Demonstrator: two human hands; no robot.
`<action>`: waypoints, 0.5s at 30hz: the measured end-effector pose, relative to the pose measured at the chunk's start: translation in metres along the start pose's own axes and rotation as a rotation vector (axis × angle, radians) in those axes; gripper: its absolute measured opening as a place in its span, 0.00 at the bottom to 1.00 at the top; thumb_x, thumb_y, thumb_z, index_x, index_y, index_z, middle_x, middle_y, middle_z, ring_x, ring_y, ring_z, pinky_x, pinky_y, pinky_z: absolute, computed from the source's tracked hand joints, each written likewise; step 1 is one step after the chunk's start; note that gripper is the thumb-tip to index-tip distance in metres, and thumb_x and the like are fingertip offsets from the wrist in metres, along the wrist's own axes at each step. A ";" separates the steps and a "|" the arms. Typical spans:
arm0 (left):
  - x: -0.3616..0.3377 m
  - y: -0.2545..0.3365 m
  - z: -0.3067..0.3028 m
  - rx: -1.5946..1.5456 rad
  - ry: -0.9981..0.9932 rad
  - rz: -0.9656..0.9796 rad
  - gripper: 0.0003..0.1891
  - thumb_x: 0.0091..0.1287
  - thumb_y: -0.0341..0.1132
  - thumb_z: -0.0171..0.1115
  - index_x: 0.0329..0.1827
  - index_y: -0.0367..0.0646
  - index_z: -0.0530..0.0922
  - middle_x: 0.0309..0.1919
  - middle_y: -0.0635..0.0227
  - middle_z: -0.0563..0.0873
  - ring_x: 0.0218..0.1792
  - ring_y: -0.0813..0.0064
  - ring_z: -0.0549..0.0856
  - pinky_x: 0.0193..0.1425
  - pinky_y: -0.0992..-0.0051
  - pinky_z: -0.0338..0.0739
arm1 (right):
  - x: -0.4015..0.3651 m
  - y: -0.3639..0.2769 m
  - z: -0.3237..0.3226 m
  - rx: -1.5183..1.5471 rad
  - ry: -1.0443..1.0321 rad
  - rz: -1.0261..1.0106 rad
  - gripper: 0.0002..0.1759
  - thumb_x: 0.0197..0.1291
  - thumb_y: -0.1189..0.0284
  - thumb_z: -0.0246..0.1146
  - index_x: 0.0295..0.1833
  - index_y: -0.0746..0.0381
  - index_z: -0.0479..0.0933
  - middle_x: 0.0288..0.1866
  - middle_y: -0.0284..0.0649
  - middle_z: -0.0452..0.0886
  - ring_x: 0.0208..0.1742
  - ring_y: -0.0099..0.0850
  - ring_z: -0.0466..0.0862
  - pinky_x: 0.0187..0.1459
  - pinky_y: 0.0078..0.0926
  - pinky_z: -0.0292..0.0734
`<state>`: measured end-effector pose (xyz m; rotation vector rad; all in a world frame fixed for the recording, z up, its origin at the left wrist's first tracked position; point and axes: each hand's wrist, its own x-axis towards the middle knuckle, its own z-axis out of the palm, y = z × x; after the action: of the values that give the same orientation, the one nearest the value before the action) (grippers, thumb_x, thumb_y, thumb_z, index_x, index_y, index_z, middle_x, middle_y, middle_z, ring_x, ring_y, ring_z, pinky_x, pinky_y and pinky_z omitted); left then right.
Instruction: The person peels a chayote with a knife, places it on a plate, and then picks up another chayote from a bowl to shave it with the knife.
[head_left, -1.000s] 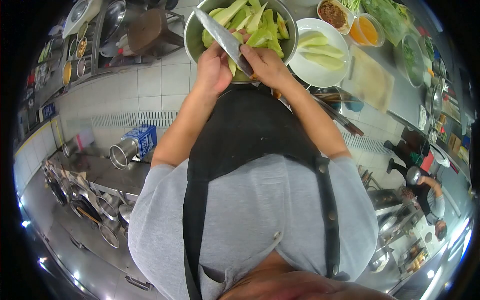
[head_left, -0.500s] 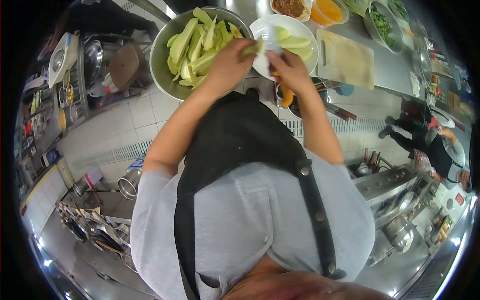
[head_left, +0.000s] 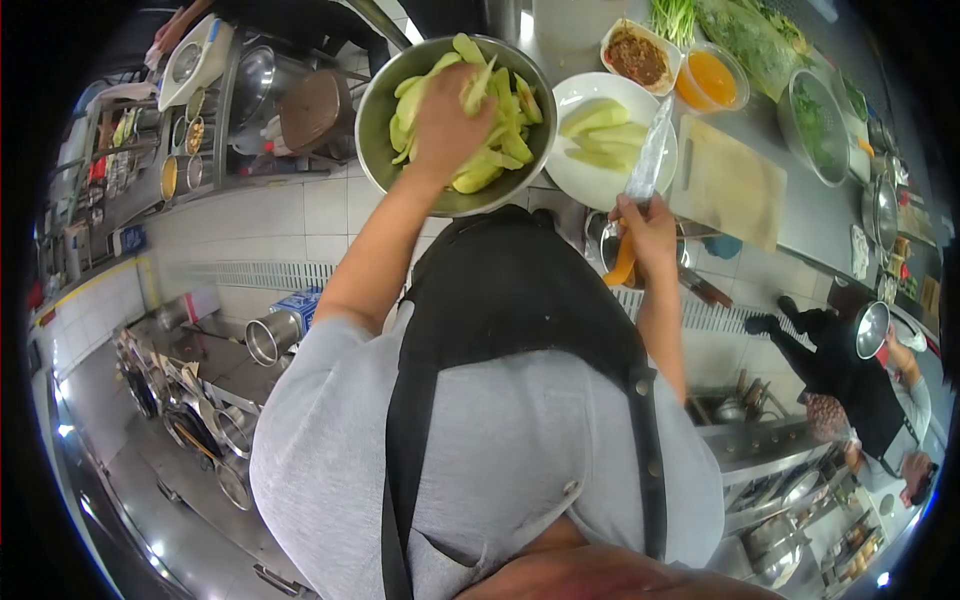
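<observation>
A deep steel bowl (head_left: 368,150) holds a heap of pale green vegetable wedges (head_left: 510,145), which look like peeled eggplant. My left hand (head_left: 452,120) is down in this heap, fingers closed about a wedge (head_left: 480,88) that sticks up beside the thumb; part of the fingers is hidden. To the right, my right hand (head_left: 648,228) grips a knife (head_left: 652,150) with an orange handle, its blade pointing away from me. Behind the blade is a white plate (head_left: 572,187) carrying several pale green pieces (head_left: 607,135).
A cutting board (head_left: 735,185) lies right of the plate. Beyond the plate stand a dish of reddish-brown paste (head_left: 638,55) and a tub of orange liquid (head_left: 710,80). A colander of greens (head_left: 815,125) is farther right. Another person (head_left: 880,390) stands at far right.
My left hand has gone from over the plate's edge back into the bowl. My right hand has drawn the knife right and toward me. The view has shifted.
</observation>
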<state>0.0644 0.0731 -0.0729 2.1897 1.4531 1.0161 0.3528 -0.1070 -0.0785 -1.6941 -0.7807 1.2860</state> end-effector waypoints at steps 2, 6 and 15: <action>-0.012 -0.060 -0.023 0.313 0.061 -0.025 0.29 0.63 0.39 0.74 0.66 0.39 0.78 0.62 0.52 0.82 0.64 0.47 0.80 0.69 0.55 0.76 | 0.005 -0.005 0.007 -0.054 -0.058 -0.016 0.18 0.70 0.63 0.70 0.51 0.67 0.78 0.31 0.38 0.86 0.27 0.23 0.81 0.31 0.24 0.75; -0.028 -0.093 -0.037 0.388 -0.034 -0.124 0.31 0.58 0.36 0.74 0.66 0.39 0.78 0.61 0.52 0.80 0.62 0.47 0.81 0.67 0.56 0.78 | 0.018 -0.018 0.034 -0.252 -0.189 -0.086 0.21 0.68 0.61 0.72 0.54 0.67 0.79 0.33 0.41 0.88 0.31 0.28 0.85 0.36 0.29 0.80; -0.034 -0.071 -0.071 -0.017 0.033 -0.259 0.32 0.53 0.31 0.75 0.64 0.35 0.78 0.60 0.51 0.81 0.62 0.48 0.82 0.66 0.58 0.78 | 0.026 -0.067 0.111 -0.448 -0.310 -0.190 0.26 0.64 0.61 0.74 0.58 0.69 0.78 0.41 0.48 0.89 0.38 0.37 0.90 0.44 0.36 0.83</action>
<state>-0.0414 0.0654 -0.0794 1.9171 1.6829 0.9729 0.2542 -0.0262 -0.0424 -1.7229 -1.4665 1.3226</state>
